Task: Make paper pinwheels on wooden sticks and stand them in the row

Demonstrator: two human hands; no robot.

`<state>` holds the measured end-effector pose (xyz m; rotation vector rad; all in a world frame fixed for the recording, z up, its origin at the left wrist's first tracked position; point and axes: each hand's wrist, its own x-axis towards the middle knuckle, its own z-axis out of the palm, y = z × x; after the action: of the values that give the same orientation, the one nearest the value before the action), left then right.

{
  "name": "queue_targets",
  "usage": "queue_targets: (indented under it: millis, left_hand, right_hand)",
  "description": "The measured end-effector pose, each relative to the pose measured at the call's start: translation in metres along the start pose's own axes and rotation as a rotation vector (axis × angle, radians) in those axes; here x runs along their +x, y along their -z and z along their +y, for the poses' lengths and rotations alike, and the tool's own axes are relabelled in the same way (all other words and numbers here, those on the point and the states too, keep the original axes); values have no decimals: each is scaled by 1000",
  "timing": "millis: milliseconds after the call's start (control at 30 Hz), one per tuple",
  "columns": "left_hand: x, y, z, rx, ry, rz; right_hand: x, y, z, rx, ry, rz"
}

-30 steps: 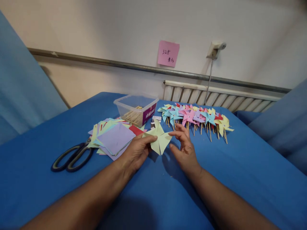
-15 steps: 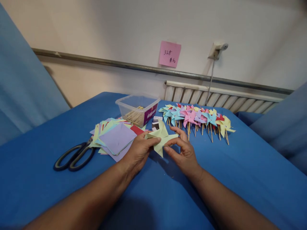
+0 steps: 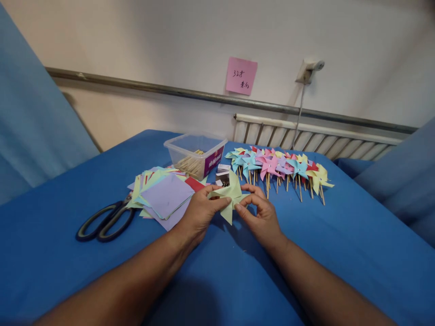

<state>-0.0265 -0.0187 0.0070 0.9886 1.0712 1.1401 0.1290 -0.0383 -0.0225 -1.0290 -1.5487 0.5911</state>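
A pale green paper pinwheel [image 3: 231, 192] with folded blades is held up over the blue-covered table. My left hand [image 3: 201, 209] grips it from the left, the thumb lying across its front near the centre. My right hand [image 3: 261, 215] is on its right side, thumb and forefinger pinched against the paper close to the middle; whatever small thing sits between those fingertips is too tiny to make out. Just behind the pinwheel stands a small open box [image 3: 223, 177] with small dark and gold-coloured bits inside, partly covered by a blade.
Coloured paper squares [image 3: 166, 194] lie piled at left, beside black-handled scissors [image 3: 105, 222]. Behind the pile is a clear plastic tub [image 3: 180, 149] of wooden sticks. Several finished pinwheels on sticks [image 3: 270, 165] lie at back right, before a radiator [image 3: 272, 131]. A pink note [image 3: 241, 76] hangs on the wall.
My right hand has moved slightly inward, its pinched fingertips now against the pinwheel near its centre. The pinwheel has turned and shifted a little, uncovering more of the small box.
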Motion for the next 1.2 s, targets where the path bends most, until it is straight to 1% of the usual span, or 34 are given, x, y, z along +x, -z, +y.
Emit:
queue_targets:
  millis: [367, 600, 800, 1033, 1200]
  left_hand:
    - [-2, -4, 2, 63, 39, 4]
    - [0, -3, -1, 68, 51, -14]
    - [1, -3, -2, 106, 45, 0]
    - [0, -4, -1, 108, 63, 0]
    - [-1, -4, 0, 113, 75, -5]
  right_hand:
    - [4, 1, -1, -3, -131, 29]
    - [4, 1, 1, -13, -153, 23]
    - [5, 1, 2, -17, -193, 10]
    - [5, 0, 4, 11, -245, 9]
    - [5, -1, 3, 42, -256, 9]
